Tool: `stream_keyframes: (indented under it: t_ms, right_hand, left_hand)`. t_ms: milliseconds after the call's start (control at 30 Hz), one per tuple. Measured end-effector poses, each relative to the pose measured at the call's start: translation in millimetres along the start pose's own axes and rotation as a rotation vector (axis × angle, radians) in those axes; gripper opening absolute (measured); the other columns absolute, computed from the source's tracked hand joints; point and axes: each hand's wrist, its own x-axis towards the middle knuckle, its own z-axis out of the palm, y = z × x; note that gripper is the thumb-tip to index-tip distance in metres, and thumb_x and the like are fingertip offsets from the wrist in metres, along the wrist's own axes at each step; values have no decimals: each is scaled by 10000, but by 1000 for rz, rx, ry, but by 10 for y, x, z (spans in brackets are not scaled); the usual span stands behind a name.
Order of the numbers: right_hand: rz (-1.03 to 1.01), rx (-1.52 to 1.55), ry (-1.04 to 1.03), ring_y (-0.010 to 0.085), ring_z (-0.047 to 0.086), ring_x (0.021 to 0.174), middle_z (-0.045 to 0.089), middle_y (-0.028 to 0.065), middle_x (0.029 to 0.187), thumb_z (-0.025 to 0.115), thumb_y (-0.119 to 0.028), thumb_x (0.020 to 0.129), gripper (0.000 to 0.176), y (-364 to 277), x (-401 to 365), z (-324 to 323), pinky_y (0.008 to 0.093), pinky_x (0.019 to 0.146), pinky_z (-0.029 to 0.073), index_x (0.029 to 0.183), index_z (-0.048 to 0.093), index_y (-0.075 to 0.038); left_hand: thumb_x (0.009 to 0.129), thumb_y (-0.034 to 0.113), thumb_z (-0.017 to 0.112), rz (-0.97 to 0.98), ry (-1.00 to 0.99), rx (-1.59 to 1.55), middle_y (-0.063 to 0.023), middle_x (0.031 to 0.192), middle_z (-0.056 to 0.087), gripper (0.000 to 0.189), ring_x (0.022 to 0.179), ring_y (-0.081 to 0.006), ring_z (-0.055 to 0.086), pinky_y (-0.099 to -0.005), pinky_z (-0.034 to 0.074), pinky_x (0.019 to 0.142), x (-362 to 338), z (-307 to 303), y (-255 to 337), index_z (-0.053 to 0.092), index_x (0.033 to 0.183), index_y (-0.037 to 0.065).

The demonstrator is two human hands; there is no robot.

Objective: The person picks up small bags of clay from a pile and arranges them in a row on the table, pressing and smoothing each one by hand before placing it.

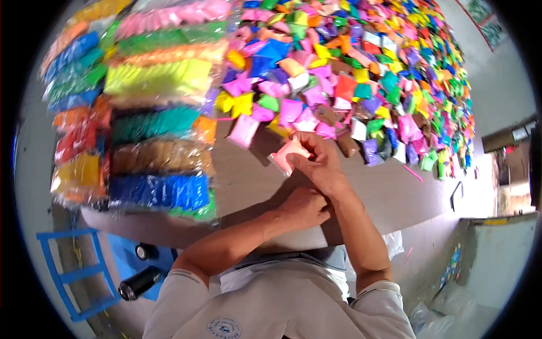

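Observation:
My right hand pinches a small salmon-pink packet with clear edges, held above the table near the pile. Just below it, close to the right wrist, my left hand is closed with its fingers curled under. Whatever those fingers may hold is hidden. A light pink packet lies on the table to the left of the held one. Beyond my right hand, a brown packet sits at the near edge of the pile.
A large heap of loose coloured packets covers the far and right side of the table. Clear bags of sorted packets, including blue and yellow-green, are stacked at left. A black bottle stands below, near a blue frame.

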Motion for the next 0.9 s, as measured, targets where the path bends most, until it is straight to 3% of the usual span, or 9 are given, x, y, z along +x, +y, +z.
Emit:
stream_keyframes:
  t_ms: [167, 267, 367, 633, 767, 800, 900]
  right_hand:
    - [-22, 226, 207, 88, 578, 962, 627, -4, 1091, 751, -54, 871, 366, 27, -427, -586, 252, 825, 494, 1211, 616, -27]
    - [69, 356, 214, 92, 604, 930, 656, 11, 1074, 767, -164, 875, 382, 117, -553, -705, 250, 791, 513, 1208, 642, -25]
    - [171, 382, 159, 82, 600, 926, 660, 13, 1054, 760, -241, 888, 412, 299, -643, -689, 246, 781, 511, 1216, 646, -21]
    - [58, 492, -60, 111, 622, 1010, 677, 29, 1135, 775, -144, 849, 381, 303, -727, -771, 273, 873, 503, 1195, 667, -26]
    - [98, 690, -26, 98, 629, 905, 686, 35, 1038, 735, -263, 897, 390, 331, -676, -756, 248, 779, 504, 1199, 660, -28]
    - [106, 624, 34, 98, 632, 827, 689, 42, 973, 696, -303, 928, 349, 311, -655, -696, 233, 721, 498, 1138, 674, -25]
    - [86, 522, -67, 116, 646, 784, 697, 49, 920, 677, -285, 945, 293, 421, -565, -752, 257, 699, 517, 1077, 676, -23]
  left_hand:
    - [868, 284, 669, -50, -35, -112, -126, 687, 617, 279, 603, -274, 589, -388, 450, 560, 126, -139, -15, 639, 800, 15]
    - [939, 354, 624, -139, 4, -304, -59, 628, 521, 358, 558, -163, 492, -353, 387, 529, 113, -180, 37, 605, 813, 19]
    - [968, 360, 601, -329, -102, -443, 11, 687, 541, 365, 656, -79, 488, -300, 410, 576, 90, -262, -22, 635, 856, 15]
    - [969, 369, 620, -215, -89, -326, 21, 715, 523, 368, 691, -75, 478, -286, 421, 595, 144, -290, 98, 639, 885, 11]
    - [1007, 367, 555, -285, 9, -498, 1, 715, 570, 402, 679, -92, 541, -273, 450, 606, 132, -240, 87, 639, 870, -2]
    - [1014, 375, 542, -295, 8, -530, -6, 717, 577, 416, 682, -93, 548, -272, 454, 609, 131, -255, 72, 641, 871, -3]
    - [1030, 420, 506, -335, -19, -629, -31, 732, 600, 478, 693, -98, 560, -266, 464, 631, 135, -282, 8, 648, 878, -11]
